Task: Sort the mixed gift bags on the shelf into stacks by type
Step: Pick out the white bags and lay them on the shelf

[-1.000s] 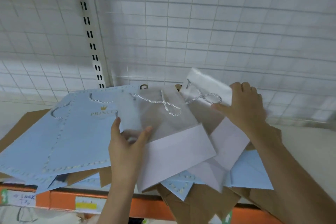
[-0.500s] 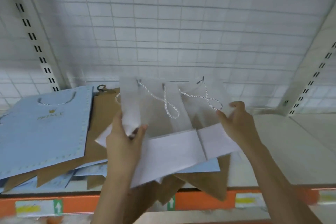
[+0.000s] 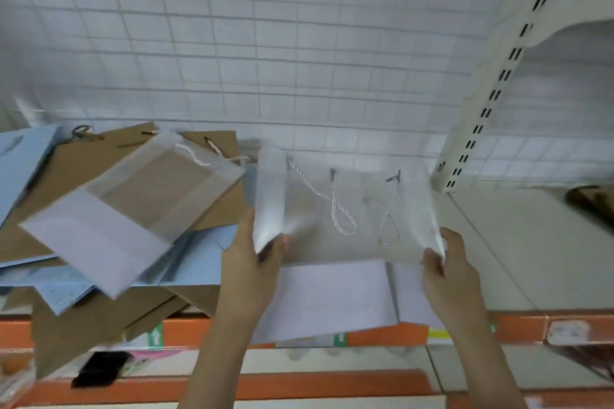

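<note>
Both of my hands hold a small stack of translucent white gift bags (image 3: pixel 349 219) with twisted white cord handles, lifted over the shelf's right part. My left hand (image 3: pixel 255 262) pinches the stack's left edge and my right hand (image 3: pixel 448 269) pinches its right edge. One more translucent white bag (image 3: pixel 126 209) lies tilted on top of the mixed pile at the left. That pile holds brown kraft bags (image 3: pixel 99 159) and light blue bags (image 3: pixel 23 156), overlapping and hanging past the front edge.
The white shelf board (image 3: pixel 518 242) runs to the right, with an orange front rail (image 3: pixel 581 325). A white wire grid backs the shelf, and a slotted upright (image 3: pixel 491 93) stands at the right. A dark object (image 3: pixel 591 199) lies at the far right. Lower shelves show below.
My view and both hands have moved right with the white bags, away from the pile. One translucent bag now lies on the brown bags at the left.
</note>
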Available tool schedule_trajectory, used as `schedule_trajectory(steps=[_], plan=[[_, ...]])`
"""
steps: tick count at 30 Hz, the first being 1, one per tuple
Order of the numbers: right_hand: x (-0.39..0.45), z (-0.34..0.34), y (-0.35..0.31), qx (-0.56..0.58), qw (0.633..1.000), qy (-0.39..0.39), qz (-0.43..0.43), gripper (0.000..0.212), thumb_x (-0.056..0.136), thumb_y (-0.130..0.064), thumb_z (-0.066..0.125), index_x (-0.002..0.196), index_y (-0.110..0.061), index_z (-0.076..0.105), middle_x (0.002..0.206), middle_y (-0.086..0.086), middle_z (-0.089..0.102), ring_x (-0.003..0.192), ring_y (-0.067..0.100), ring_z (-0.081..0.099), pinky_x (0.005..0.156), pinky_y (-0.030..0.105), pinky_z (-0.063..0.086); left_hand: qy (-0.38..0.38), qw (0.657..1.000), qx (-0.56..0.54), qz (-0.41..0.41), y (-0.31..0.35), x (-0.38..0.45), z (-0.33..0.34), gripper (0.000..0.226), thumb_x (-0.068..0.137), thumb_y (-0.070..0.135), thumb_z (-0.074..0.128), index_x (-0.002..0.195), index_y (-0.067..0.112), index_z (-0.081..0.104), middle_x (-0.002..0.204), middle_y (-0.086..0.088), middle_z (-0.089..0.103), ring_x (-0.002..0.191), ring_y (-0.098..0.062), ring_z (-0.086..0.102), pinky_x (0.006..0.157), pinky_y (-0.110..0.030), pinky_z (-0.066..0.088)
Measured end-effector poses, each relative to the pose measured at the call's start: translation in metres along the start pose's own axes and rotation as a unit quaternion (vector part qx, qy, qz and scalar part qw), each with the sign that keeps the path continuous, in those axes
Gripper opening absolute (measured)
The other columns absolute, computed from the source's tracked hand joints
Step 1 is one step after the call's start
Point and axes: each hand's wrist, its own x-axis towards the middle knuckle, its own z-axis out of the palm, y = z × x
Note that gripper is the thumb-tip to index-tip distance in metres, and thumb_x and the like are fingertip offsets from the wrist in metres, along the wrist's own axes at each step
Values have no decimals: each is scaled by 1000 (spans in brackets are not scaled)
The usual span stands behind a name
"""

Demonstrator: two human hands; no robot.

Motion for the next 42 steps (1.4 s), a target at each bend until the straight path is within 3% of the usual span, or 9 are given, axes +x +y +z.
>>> schedule_trajectory(steps=[8, 11, 15, 18, 22, 27, 33, 38, 42], plan=[[27, -17, 15, -8, 1000, 3, 15, 38, 97, -12, 42, 134, -17, 42, 79, 10, 51, 80, 33, 58, 62, 28, 34, -24, 1000, -11, 7, -5, 23, 37, 38, 86, 18, 64, 122, 23, 52, 94, 9, 64, 86, -14, 63, 63, -6, 41], [38, -31, 23, -15, 1000, 7, 0, 38, 97, -14, 43, 134, -19, 43, 94, 24, 60, 92, 36, 60, 68, 28, 38, -38, 998, -41, -10, -6, 31, 56, 31, 85, 14, 65, 113, 21, 55, 96, 3, 67, 82, -11, 66, 62, -4, 44], [56, -59, 43, -3, 1000, -7, 14, 38, 97, -15, 43, 134, -22, 45, 89, 15, 54, 103, 34, 57, 69, 23, 34, -78, 996, -42, -33, -1, 30, 86, 37, 83, 19, 67, 118, 19, 53, 88, 4, 68, 70, -6, 66, 58, -8, 47], [77, -75, 63, -6, 1000, -2, 7, 37, 96, -13, 44, 132, -20, 47, 83, 8, 51, 97, 32, 58, 66, 21, 31, -76, 996, -13, -33, 14, 27, 113, 41, 83, 22, 68, 120, 15, 52, 75, 7, 66, 69, -9, 65, 55, -6, 41], [108, -102, 99, -9, 1000, -7, -10, 37, 95, -13, 45, 132, -20, 48, 74, 4, 52, 76, 21, 49, 61, 19, 31, -71, 997, 10, -25, 37, 21, 162, 48, 83, 24, 67, 126, 12, 48, 58, 5, 66, 61, 10, 58, 57, -1, 36], [151, -164, 160, -50, 998, -15, -22, 36, 94, -15, 47, 130, -18, 50, 65, -2, 50, 63, 17, 50, 68, 25, 41, -72, 996, -5, -59, 77, -9, 245, 56, 84, 23, 67, 133, 8, 44, 66, 8, 66, 63, 4, 58, 59, -1, 38], [190, -221, 213, -112, 993, 3, -27, 36, 94, -15, 48, 130, -13, 49, 64, -7, 51, 76, 24, 56, 71, 30, 42, -64, 996, -16, -66, 122, -39, 310, 63, 83, 23, 68, 137, 5, 41, 62, 13, 63, 64, -1, 56, 65, 4, 33], [222, -239, 237, -199, 979, 14, -34, 29, 93, -18, 49, 118, -2, 52, 100, 18, 62, 97, 36, 58, 78, 38, 45, -29, 995, -41, -91, 134, -50, 329, 69, 82, 25, 69, 140, 6, 38, 56, 16, 64, 64, 15, 56, 64, 3, 34], [231, -241, 247, -229, 973, -17, -23, 31, 94, -19, 45, 120, -2, 51, 109, 20, 57, 102, 33, 52, 84, 36, 42, -8, 993, -52, -105, 135, -55, 342, 70, 82, 28, 68, 141, 6, 37, 53, 21, 64, 65, 6, 55, 63, -11, 39]])
